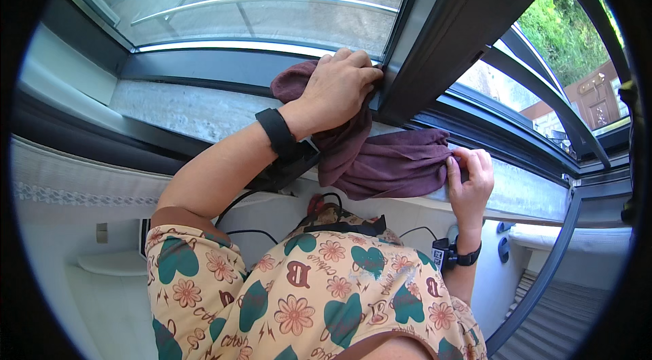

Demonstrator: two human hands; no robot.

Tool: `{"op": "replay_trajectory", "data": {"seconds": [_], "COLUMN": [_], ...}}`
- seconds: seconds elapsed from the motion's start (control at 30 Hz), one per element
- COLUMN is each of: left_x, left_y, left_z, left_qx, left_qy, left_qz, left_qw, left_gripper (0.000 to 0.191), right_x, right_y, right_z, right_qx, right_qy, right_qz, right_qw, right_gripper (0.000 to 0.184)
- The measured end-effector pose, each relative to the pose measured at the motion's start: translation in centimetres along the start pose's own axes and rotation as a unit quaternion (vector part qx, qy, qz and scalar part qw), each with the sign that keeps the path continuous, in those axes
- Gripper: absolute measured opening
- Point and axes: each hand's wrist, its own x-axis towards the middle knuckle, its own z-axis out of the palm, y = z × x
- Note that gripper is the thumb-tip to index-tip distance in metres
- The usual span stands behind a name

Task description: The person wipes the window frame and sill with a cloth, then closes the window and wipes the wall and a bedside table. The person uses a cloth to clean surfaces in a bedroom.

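Observation:
A dark maroon cloth (pixel 392 164) stretches between my two hands over the window sill (pixel 173 108). With fingers bent, my left hand (pixel 338 90) grips its bunched upper part at the lower corner of the glass pane (pixel 285 18), against the dark window frame (pixel 214 67). One fold of the cloth sticks out left of that hand. Lower on the right, my right hand (pixel 471 176) pinches the other end between thumb and fingers above the sill. The left palm and the cloth beneath it are hidden.
A thick dark mullion (pixel 438 39) rises right of my left hand. Sliding tracks (pixel 499 131) run toward an open window sash (pixel 552 90) on the right. A white curtain with lace trim (pixel 86 194) hangs at left. Black cables (pixel 254 231) loop near my waist.

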Motion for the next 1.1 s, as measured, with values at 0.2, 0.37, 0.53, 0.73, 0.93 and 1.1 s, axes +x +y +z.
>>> {"op": "replay_trajectory", "data": {"seconds": [0.2, 0.37, 0.53, 0.73, 0.93, 1.1], "left_x": [-0.1, -1.2, -1.7, -4.6, -3.3, 0.0], "left_y": [1.8, 5.1, 6.3, 6.5, 8.4, 12.2], "left_z": [-2.0, -1.9, -2.6, -2.2, 0.4, 2.8], "left_qx": [-0.008, -0.038, -0.113, 0.086, -0.189, -0.544], "left_qy": [-0.096, -0.123, -0.109, -0.165, -0.118, -0.105], "left_qz": [0.023, -0.02, -0.097, 0.066, 0.022, -0.135], "left_qw": [0.995, 0.991, 0.983, 0.98, 0.975, 0.821], "left_gripper": [0.018, 0.016, 0.035, 0.037, 0.026, 0.029], "right_x": [0.1, -0.2, -1.7, -1.6, -2.5, -2.5], "right_y": [1.0, 2.9, 1.6, 0.0, 0.1, -0.5], "right_z": [-0.7, -1.2, -0.2, 2.1, 1.8, -0.9], "right_qx": [0.023, 0.035, 0.045, 0.002, 0.108, 0.419], "right_qy": [0.038, 0.085, 0.159, 0.114, 0.019, -0.059], "right_qz": [-0.013, -0.041, -0.082, -0.147, -0.124, 0.069], "right_qw": [0.999, 0.995, 0.983, 0.983, 0.986, 0.903], "right_gripper": [0.012, 0.022, 0.042, 0.047, 0.071, 0.108]}}
